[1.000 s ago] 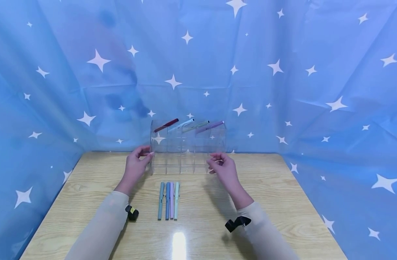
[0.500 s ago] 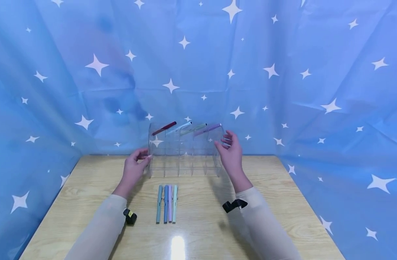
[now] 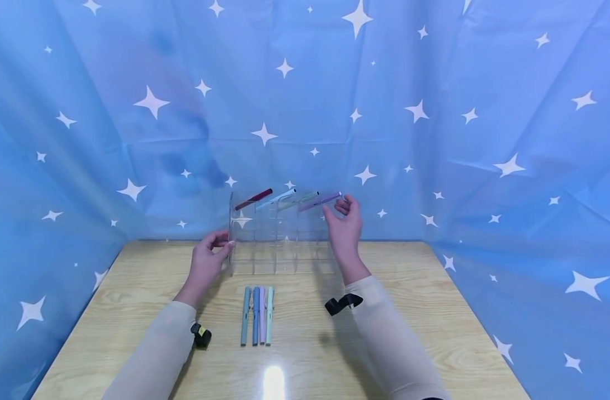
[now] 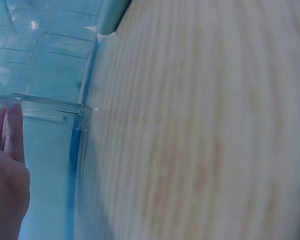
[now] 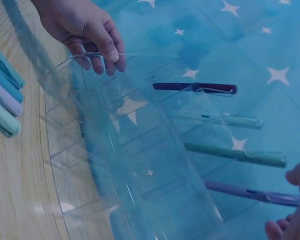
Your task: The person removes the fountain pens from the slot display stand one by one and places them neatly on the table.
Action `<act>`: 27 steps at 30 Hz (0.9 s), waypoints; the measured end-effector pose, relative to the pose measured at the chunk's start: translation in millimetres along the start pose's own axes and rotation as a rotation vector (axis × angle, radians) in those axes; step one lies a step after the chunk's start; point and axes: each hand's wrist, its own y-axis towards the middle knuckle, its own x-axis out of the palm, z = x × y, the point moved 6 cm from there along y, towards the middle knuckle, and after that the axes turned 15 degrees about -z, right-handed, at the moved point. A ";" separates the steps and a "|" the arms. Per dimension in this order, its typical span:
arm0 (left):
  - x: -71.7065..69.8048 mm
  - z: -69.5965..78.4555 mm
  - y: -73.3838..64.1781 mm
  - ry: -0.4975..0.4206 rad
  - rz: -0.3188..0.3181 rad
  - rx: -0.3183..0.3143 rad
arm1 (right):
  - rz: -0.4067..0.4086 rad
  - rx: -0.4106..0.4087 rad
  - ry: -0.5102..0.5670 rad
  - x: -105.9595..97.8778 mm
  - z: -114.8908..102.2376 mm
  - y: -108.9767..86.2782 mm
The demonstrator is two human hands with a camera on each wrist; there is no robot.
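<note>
A clear acrylic pen organizer (image 3: 265, 253) with compartments stands at the back of the table. My left hand (image 3: 206, 268) pinches its left side wall, thumb in front and fingers behind, as the right wrist view also shows. Along its top lean a dark red pen (image 3: 254, 199), a light blue pen (image 5: 225, 120), a green pen (image 5: 235, 154) and a purple pen (image 5: 250, 193). My right hand (image 3: 346, 229) is by the organizer's upper right end. Its thumb and fingers are spread apart around the purple pen's outer end, with no grip visible.
In front of the organizer, several pens lie side by side on the wooden table (image 3: 405, 311): teal (image 3: 245, 318), blue (image 3: 255, 318), lilac (image 3: 262, 318) and mint (image 3: 269, 318). A blue star-patterned cloth (image 3: 315, 83) hangs behind the table.
My right hand has left the organizer's lower right front and risen to its upper right, then moved slightly left towards the purple pen. My left hand stays on the left wall.
</note>
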 end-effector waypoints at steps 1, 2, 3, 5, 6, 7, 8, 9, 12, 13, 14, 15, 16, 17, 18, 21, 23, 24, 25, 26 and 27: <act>0.3 0.3 0.6 -0.002 0.000 0.002 | 0.019 0.010 0.004 0.9 0.3 1.7; 0.6 1.1 0.8 -0.002 0.002 0.005 | 0.034 0.019 0.016 1.7 0.7 3.2; 0.8 1.5 0.9 -0.001 0.002 0.005 | 0.048 0.025 0.022 2.6 1.3 5.0; 1.1 1.9 0.8 -0.003 0.003 0.002 | 0.068 0.028 0.039 4.7 1.2 7.3; 0.9 1.7 0.7 -0.001 0.005 -0.002 | 0.073 0.028 0.045 5.9 0.7 8.2; 0.7 1.5 0.5 0.002 0.009 -0.005 | 0.077 0.028 0.046 7.2 0.2 9.1; 0.5 1.2 0.3 0.003 0.010 -0.007 | 0.079 0.029 0.048 8.5 -0.3 9.7; 0.3 0.8 0.1 0.005 0.011 -0.009 | 0.080 0.031 0.049 9.7 -0.4 10.5; 0.1 -0.2 0.1 0.007 0.011 -0.010 | 0.091 0.044 0.042 12.2 -0.6 12.8; 0.0 -0.6 0.0 0.013 0.008 -0.008 | 0.096 0.050 0.039 13.1 0.1 13.6; 0.0 -1.2 0.1 0.014 0.007 -0.007 | 0.100 0.053 0.038 13.9 0.3 14.1; 0.0 -1.6 0.1 0.016 0.006 -0.007 | 0.103 0.055 0.031 14.7 0.2 14.9; -0.1 -1.8 0.1 0.014 0.006 -0.007 | 0.106 0.056 0.016 15.6 0.2 15.9; -0.3 -1.9 0.2 0.011 0.006 -0.007 | 0.105 0.052 0.009 16.6 -0.4 16.8; -0.5 -2.0 0.4 0.013 0.005 -0.007 | 0.104 0.050 -0.003 17.7 -0.7 17.8; -1.1 -2.2 0.8 0.004 0.007 -0.008 | 0.095 0.040 -0.038 20.8 -1.6 20.7; -1.2 -2.2 1.2 0.003 0.005 -0.004 | 0.094 0.036 -0.049 22.1 -0.8 22.4; -1.2 -2.3 1.3 0.005 0.004 -0.002 | 0.095 0.036 -0.054 22.3 0.2 23.3; -1.1 -2.3 1.3 0.004 0.004 0.000 | 0.098 0.035 -0.056 22.4 1.2 24.0; -1.0 -2.2 1.3 0.006 0.003 0.001 | 0.102 0.035 -0.057 22.2 2.3 24.6; -0.8 -2.3 1.1 0.005 0.003 0.001 | 0.106 0.032 -0.058 21.9 3.0 25.1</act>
